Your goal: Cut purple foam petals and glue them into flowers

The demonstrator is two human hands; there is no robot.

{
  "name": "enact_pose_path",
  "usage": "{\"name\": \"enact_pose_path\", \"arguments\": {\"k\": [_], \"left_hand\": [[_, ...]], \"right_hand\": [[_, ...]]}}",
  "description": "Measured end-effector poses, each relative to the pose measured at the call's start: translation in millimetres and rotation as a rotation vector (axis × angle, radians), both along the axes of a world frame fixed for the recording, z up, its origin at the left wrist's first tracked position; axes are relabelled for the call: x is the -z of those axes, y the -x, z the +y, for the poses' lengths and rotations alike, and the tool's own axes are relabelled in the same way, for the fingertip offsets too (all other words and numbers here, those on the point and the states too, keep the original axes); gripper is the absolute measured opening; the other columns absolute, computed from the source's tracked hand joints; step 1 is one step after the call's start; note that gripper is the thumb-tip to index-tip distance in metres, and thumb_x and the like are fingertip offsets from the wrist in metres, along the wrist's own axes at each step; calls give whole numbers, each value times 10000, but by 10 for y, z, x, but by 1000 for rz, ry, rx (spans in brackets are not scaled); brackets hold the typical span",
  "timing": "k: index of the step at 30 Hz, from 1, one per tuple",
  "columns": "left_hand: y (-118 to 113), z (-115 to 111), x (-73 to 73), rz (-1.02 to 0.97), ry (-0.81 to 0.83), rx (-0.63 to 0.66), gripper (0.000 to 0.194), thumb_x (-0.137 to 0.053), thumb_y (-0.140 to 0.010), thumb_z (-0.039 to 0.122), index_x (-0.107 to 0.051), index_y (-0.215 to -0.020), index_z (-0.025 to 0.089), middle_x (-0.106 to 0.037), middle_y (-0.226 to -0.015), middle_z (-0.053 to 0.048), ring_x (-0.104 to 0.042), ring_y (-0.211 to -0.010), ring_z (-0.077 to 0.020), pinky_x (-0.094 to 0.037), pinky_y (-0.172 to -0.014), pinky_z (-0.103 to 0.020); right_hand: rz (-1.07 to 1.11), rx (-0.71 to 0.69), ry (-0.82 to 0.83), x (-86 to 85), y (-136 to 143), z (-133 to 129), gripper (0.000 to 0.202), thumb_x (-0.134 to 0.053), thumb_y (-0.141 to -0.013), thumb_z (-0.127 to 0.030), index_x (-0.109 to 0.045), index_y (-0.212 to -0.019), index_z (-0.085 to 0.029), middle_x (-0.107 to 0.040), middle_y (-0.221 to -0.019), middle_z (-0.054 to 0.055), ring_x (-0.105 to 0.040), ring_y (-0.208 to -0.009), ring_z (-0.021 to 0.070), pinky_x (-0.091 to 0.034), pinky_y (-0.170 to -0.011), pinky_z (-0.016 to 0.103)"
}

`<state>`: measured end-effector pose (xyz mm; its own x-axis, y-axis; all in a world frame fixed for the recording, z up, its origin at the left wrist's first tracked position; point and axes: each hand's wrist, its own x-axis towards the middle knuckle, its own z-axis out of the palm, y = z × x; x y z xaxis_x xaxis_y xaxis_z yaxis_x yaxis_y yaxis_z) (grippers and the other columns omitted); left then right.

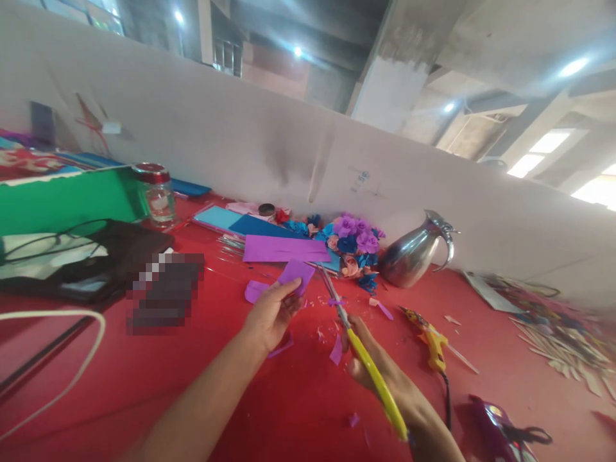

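Observation:
My left hand (276, 311) pinches a small purple paper rectangle (297, 276) between thumb and fingers, held above the red table (202, 378). To its right, my right hand (368, 353) grips yellow-handled scissors (370, 369). Their blades point up and away, close to the paper's right edge but apart from it. A larger purple paper strip (283, 249) lies behind my left hand. Another purple piece (255, 292) rests just left of that hand. Purple offcuts (336, 350) are scattered between and below my hands. My right fingers are partly hidden behind the handles.
Paper flowers (359, 237) are heaped by the wall, beside a metal jug (412, 250). A yellow glue gun (433, 343) with a cord lies on the right, near wooden sticks (561, 356). A glass jar (156, 196), a green box (72, 202) and a dark bag (129, 247) stand left.

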<state>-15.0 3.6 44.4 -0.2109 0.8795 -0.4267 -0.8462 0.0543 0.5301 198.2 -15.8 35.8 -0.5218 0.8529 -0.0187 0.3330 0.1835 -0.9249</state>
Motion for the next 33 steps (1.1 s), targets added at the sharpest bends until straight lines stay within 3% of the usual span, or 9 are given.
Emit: {"name": "enact_pose_path", "arguments": {"k": [4,9,12,17,21,28,33], "left_hand": [[-46,-24,19,87,-81,33,125,-737,-614,57,-670,-704,114,-694,-642,-23,-605,-526,-88,-491,-508,-179],[-144,-66,44,206,-163,110,194,-792,-560,160,-717,-734,119,-704,-658,-32,-602,-563,-92,-471,-555,-185],[-166,-78,59,259,-183,122,234,-790,-567,211,-732,-777,128,-711,-693,-40,-603,-593,-98,-460,-572,-192],[-168,-103,28,318,-201,142,233,-774,-583,238,-734,-790,137,-707,-691,-39,-597,-600,-109,-456,-592,-213],[-169,-118,-4,290,-175,141,179,-765,-567,202,-726,-727,135,-697,-662,-36,-591,-583,-114,-463,-594,-228],[-152,-105,21,308,-166,137,171,-765,-565,206,-735,-714,126,-707,-667,-51,-581,-588,-106,-426,-583,-208],[-168,-106,24,349,-176,111,200,-769,-573,235,-740,-741,132,-708,-682,-53,-584,-602,-119,-424,-610,-231]], "right_hand": [[-105,-37,-34,-55,39,-72,640,-595,-741,-573,-453,-1264,-233,-526,-801,12,-468,-689,170,-437,-640,281],[-30,21,28,-5,156,-157,643,-506,-784,-640,-433,-1298,-260,-536,-948,37,-496,-806,189,-437,-716,287],[20,69,52,17,214,-193,642,-509,-789,-647,-449,-1283,-243,-519,-935,33,-477,-789,170,-427,-698,263],[79,73,116,47,263,-204,614,-478,-800,-668,-463,-1228,-227,-414,-750,-21,-349,-607,114,-364,-556,225],[69,59,89,62,253,-208,524,-463,-821,-650,-521,-1124,-226,-396,-746,-21,-340,-610,110,-365,-563,225],[-43,26,1,-13,183,-216,621,-479,-807,-645,-435,-1310,-284,-551,-984,39,-526,-890,223,-462,-798,333],[-85,44,32,15,165,-233,683,-499,-802,-629,-388,-1374,-273,-549,-1179,70,-469,-1138,299,-404,-973,431]]}}
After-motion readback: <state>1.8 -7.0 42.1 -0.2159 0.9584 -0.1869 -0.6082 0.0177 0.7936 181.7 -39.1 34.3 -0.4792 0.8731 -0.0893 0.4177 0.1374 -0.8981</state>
